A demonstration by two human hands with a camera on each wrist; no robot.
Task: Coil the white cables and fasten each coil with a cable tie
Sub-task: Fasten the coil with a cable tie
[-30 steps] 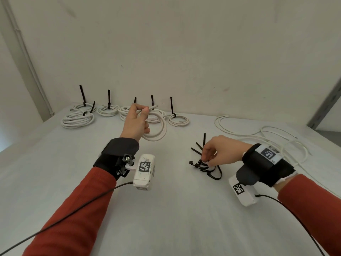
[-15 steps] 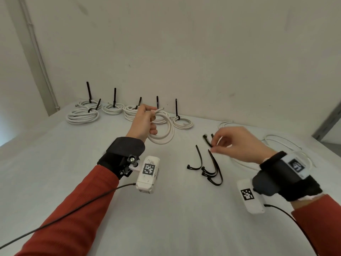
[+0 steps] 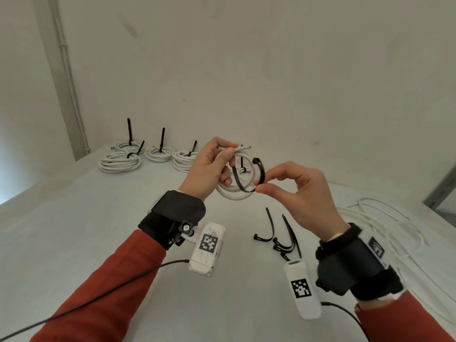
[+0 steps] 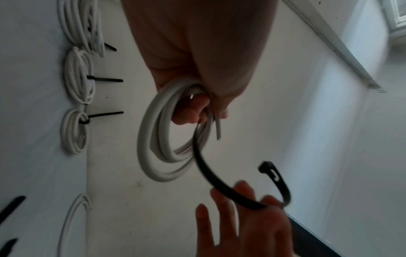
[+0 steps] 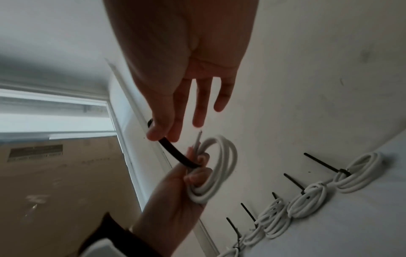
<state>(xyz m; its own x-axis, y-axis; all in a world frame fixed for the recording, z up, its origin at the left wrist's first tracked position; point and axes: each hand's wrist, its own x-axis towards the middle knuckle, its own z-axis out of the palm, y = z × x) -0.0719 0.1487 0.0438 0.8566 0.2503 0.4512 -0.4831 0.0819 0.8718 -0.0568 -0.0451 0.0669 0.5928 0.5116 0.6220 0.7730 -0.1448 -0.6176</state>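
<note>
My left hand (image 3: 209,166) grips a small white cable coil (image 3: 234,193) at its top, held up above the table; the coil (image 4: 153,139) hangs below the fingers, its loose ends sticking out. My right hand (image 3: 291,188) pinches a curved black cable tie (image 3: 261,176) between thumb and forefinger. The tie's tail (image 4: 202,156) reaches into the coil's loop by my left fingers, and its head (image 4: 266,166) curls free. In the right wrist view the tie (image 5: 175,154) runs from my right fingers to the coil (image 5: 215,167).
Several tied white coils (image 3: 121,161) with upright black tie tails line the table's back edge by the wall. Loose black ties (image 3: 283,238) lie on the table under my right hand. Uncoiled white cable (image 3: 385,223) sprawls at the right.
My right hand lifted a black tie from the pile and carried it up and left to the coil. The left hand raised the coil higher, toward the middle.
</note>
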